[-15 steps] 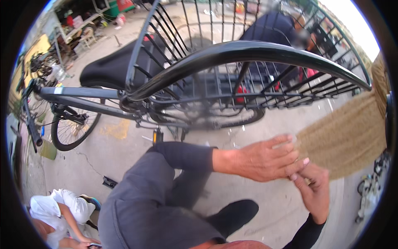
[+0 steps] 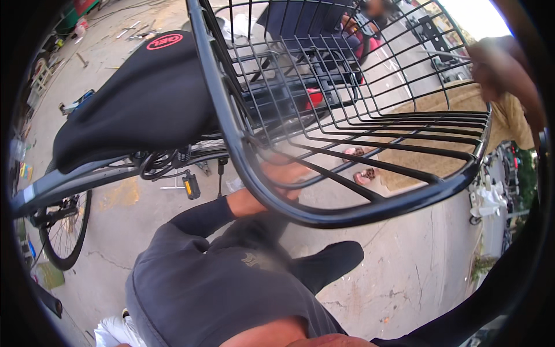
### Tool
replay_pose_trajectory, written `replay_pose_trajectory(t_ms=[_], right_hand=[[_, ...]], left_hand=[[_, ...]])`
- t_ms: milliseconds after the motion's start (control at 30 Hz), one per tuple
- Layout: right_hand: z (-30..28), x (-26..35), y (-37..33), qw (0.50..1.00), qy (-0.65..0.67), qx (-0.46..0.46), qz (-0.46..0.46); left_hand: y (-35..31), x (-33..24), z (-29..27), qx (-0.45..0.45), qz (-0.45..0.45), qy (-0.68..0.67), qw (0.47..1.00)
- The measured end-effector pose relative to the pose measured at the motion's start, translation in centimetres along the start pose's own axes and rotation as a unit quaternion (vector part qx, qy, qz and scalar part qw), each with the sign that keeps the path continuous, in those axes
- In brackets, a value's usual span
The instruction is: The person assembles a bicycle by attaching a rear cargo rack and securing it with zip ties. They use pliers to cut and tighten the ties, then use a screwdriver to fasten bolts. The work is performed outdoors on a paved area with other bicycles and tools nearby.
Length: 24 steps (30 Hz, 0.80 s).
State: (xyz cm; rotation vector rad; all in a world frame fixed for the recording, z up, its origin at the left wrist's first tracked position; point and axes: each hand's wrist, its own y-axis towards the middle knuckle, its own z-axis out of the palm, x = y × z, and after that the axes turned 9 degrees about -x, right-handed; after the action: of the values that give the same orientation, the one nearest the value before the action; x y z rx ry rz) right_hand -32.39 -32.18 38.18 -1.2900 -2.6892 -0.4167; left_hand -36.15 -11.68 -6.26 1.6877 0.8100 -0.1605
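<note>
A black wire bicycle basket (image 2: 399,213) fills the upper middle, behind the black saddle (image 2: 139,98). Below its lower left rim, my left hand (image 2: 283,173) reaches in behind the wires near the back of the bicycle. Its fingers are blurred and partly covered, so their grip does not show. At the upper right, beyond the basket's far corner, my right hand (image 2: 500,72) is raised and smeared by motion. A thin grey rod (image 2: 445,55) sticks out from its closed fingers toward the basket.
A cable lock (image 2: 165,162) hangs under the saddle, above a pedal (image 2: 191,185). Someone in dark clothing (image 2: 300,20) is beyond the basket. A person in brown clothes (image 2: 422,153) stands at the right, with patterned shoes (image 2: 364,176). White clothing (image 2: 115,332) shows at lower left.
My hands, together at the right before, have parted: the left went to below the basket, the right up beyond its corner. Basket and saddle now appear larger and closer.
</note>
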Motion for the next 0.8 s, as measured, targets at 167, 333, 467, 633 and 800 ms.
replay_pose_trajectory(t_ms=[167,333,467,633,800], right_hand=[[7.8,7.1,8.0,0.958,-0.105,0.252,0.090],[12.3,6.1,12.1,0.898,-0.120,0.419,0.052],[14.7,4.2,14.1,0.885,-0.089,0.455,0.045],[16.8,3.1,14.8,0.886,-0.029,0.458,0.064],[19.6,4.3,14.5,0.884,-0.110,0.436,0.127]], left_hand=[[-1.0,2.6,-2.1,-0.128,-0.080,0.009,0.989],[2.0,2.9,-0.5,-0.144,-0.170,-0.023,0.975],[2.8,4.4,0.6,-0.195,-0.325,-0.201,0.903],[3.0,6.0,2.1,-0.263,-0.335,-0.403,0.810],[3.2,6.0,1.5,-0.284,-0.316,-0.493,0.759]])
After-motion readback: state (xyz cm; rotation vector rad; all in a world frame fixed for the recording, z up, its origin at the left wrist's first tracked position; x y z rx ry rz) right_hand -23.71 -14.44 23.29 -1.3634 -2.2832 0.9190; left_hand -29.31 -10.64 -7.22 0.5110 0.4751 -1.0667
